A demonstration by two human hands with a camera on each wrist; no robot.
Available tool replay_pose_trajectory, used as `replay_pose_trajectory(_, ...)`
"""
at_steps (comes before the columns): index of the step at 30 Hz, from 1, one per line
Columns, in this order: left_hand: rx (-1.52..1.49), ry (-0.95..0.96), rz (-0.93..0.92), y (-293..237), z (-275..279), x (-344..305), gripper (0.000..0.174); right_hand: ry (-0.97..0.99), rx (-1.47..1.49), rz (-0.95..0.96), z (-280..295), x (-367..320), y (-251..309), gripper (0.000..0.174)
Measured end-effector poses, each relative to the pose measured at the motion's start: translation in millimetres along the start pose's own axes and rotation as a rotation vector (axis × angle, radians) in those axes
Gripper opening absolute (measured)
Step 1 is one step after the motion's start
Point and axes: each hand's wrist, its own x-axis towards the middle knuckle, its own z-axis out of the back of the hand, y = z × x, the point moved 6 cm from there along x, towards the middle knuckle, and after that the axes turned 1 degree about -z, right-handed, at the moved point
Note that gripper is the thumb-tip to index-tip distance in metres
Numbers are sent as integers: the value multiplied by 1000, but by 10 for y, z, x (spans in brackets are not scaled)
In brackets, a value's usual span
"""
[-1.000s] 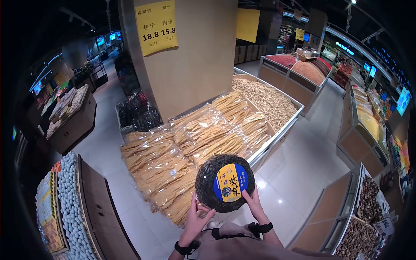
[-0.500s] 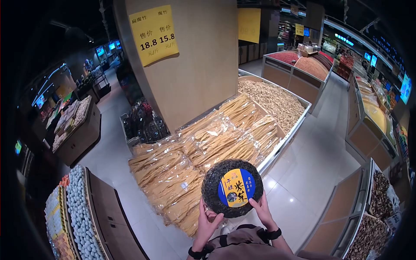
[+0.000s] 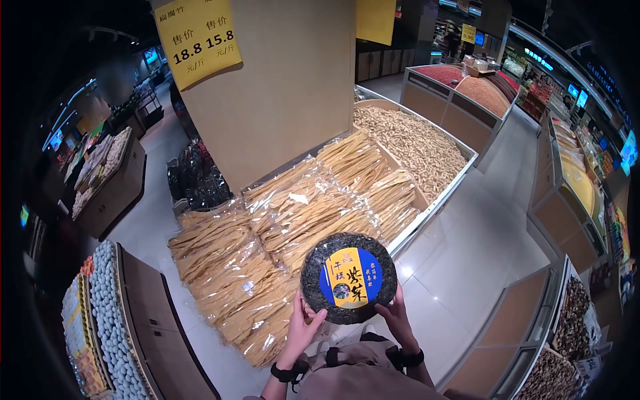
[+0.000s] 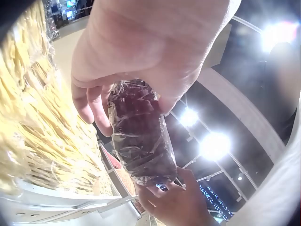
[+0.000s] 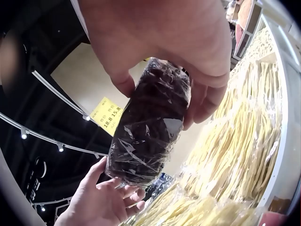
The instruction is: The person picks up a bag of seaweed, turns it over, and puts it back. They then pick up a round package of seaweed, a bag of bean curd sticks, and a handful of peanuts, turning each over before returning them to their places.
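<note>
A round, dark pack of dried seaweed [image 3: 313, 267] with a yellow and blue label is held up in front of the body, its label facing the head camera. My left hand [image 3: 304, 333] grips its lower left edge, thumb on the front face. On the lower right edge, my right hand [image 3: 399, 321] grips it the same way. Both wrist views show the clear-wrapped rim of the seaweed pack [image 4: 141, 127] edge-on, with thumb on one face and fingers curled over the other. Behind it lie bagged dried beancurd sticks [image 3: 233, 287] on a display.
A bin of small pale pieces [image 3: 413, 143] adjoins the beancurd sticks. A yellow price sign [image 3: 197, 43] hangs on the pillar [image 3: 287, 80]. At lower left stands a counter of pale blue wrapped items [image 3: 110, 307]; at lower right, a bin of dark dried goods [image 3: 573, 327].
The head view has shifted a little, first one way and then back. Both hands keep hold of the seaweed pack, which stays in front of the body.
</note>
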Motion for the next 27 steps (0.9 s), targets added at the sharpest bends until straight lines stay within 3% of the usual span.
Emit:
replay_pose_trajectory(7,-31,54,-53,-15,-939,508,87,-45,-59,103,969,311,258,90)
replay_pose_trajectory(9,9,46,-57,181,-1126,658,82,-67,-37,7,1191,336,301,90)
replay_pose_trajectory(10,71,38,-71,231,-1228,721,70,-73,-47,31,1277,333,376,88)
replay_pose_trajectory(12,62,68,-11,346,-1448,856,65,-112,-55,45,1572,319,356,90)
replay_pose_trajectory(14,42,87,8,90,-1765,954,55,-186,-92,34,1852,258,415,93)
replay_pose_trajectory(18,214,249,104,97,-2315,1157,58,-320,-116,6,2396,49,510,93)
replay_pose_trajectory(19,288,268,27,65,-2453,1174,63,-366,-153,39,2532,4,538,92)
replay_pose_trajectory(22,224,449,26,83,-2782,1171,70,-438,-140,39,2866,-134,609,91)
replay_pose_trajectory(27,221,532,-4,127,-2963,1158,68,-505,-112,-6,3140,-174,588,91)
